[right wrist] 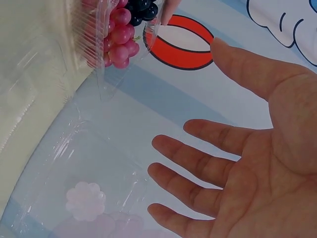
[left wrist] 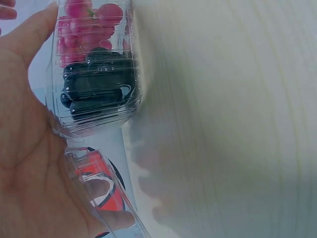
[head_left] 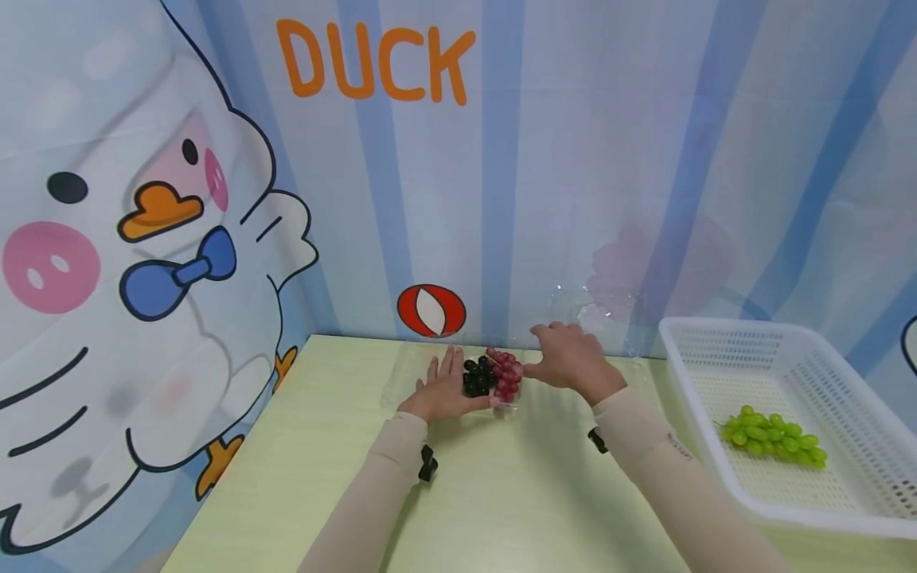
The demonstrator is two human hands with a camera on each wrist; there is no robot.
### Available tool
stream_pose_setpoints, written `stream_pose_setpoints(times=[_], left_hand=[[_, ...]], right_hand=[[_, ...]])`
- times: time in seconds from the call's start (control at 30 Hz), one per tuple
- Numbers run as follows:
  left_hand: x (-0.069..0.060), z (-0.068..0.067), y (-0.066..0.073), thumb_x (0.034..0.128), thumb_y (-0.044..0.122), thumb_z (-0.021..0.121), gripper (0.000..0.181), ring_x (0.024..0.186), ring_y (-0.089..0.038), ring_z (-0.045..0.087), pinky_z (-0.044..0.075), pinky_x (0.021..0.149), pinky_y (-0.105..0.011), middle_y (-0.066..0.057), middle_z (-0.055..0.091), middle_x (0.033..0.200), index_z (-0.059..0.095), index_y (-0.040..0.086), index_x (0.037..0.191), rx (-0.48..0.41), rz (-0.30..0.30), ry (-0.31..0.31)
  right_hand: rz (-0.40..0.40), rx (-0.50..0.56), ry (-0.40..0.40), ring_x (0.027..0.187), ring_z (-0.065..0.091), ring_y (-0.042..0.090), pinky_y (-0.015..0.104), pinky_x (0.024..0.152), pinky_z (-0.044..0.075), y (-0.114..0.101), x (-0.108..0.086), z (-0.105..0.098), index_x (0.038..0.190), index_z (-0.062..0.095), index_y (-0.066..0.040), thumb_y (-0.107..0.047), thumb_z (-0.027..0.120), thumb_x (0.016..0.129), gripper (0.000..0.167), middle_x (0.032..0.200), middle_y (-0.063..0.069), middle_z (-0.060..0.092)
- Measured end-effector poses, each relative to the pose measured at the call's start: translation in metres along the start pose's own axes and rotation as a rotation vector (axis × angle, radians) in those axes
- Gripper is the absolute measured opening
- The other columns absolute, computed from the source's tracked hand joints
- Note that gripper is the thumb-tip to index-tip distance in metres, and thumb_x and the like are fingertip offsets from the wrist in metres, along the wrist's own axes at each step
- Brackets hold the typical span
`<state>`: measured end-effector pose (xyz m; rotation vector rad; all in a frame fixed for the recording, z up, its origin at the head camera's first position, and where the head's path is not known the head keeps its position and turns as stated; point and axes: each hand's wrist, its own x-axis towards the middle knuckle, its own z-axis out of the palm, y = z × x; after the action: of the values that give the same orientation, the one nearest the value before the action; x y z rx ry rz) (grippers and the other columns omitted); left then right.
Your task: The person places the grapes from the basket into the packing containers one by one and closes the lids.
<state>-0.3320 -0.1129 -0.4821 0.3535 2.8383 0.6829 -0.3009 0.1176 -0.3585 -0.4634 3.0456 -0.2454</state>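
Observation:
A clear plastic clamshell box (head_left: pixel 510 406) stands on the table with its lid (left wrist: pixel 106 198) folded out to the left. Inside lie dark grapes (head_left: pixel 478 377) and, to their right, red grapes (head_left: pixel 507 372). My left hand (head_left: pixel 446 391) rests at the box's left side, over the hinge; its fingers are extended and the thumb reaches along the near side. Just right of the red grapes, my right hand (head_left: pixel 573 358) hovers with fingers spread and nothing in it. The right wrist view shows this right hand (right wrist: pixel 237 163) palm-on, apart from the box.
Another clear plastic container (head_left: pixel 598 314) stands by the back wall, behind my right hand. At the right a white basket (head_left: pixel 705 477) holds green grapes (head_left: pixel 774 436). A printed curtain (head_left: pixel 458 199) closes off the table's back edge.

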Motion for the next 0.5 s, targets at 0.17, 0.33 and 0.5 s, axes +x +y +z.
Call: stream_pose_setpoints(times=[0.17, 0.33, 0.5], left_hand=[[0.001, 0.0, -0.001, 0.0837, 0.079, 0.059, 0.122, 0.156, -0.042, -0.004, 0.012, 0.116, -0.074, -0.008, -0.007, 0.172, -0.004, 0.012, 0.164, 0.007, -0.003, -0.004], [0.003, 0.001, -0.003, 0.0833, 0.079, 0.059, 0.122, 0.156, -0.042, -0.003, 0.013, 0.116, -0.074, -0.008, -0.006, 0.172, -0.003, 0.012, 0.164, 0.009, 0.0, 0.0], [0.003, 0.002, -0.003, 0.0837, 0.078, 0.059, 0.121, 0.156, -0.042, -0.004, 0.013, 0.116, -0.074, -0.008, -0.006, 0.172, -0.003, 0.012, 0.164, 0.016, 0.001, 0.004]], right_hand=[[-0.003, 0.007, 0.0, 0.127, 0.053, 0.048, 0.064, 0.099, 0.047, 0.006, -0.002, -0.002, 0.15, 0.048, -0.003, -0.049, 0.072, 0.091, 0.078, 0.143, 0.024, 0.054], [0.005, 0.005, -0.004, 0.127, 0.053, 0.049, 0.064, 0.098, 0.048, 0.012, -0.002, -0.004, 0.151, 0.047, -0.003, -0.051, 0.072, 0.091, 0.08, 0.144, 0.025, 0.053], [0.022, -0.001, -0.014, 0.127, 0.052, 0.049, 0.064, 0.096, 0.048, 0.018, -0.002, -0.005, 0.151, 0.046, -0.004, -0.052, 0.071, 0.091, 0.081, 0.145, 0.026, 0.052]])
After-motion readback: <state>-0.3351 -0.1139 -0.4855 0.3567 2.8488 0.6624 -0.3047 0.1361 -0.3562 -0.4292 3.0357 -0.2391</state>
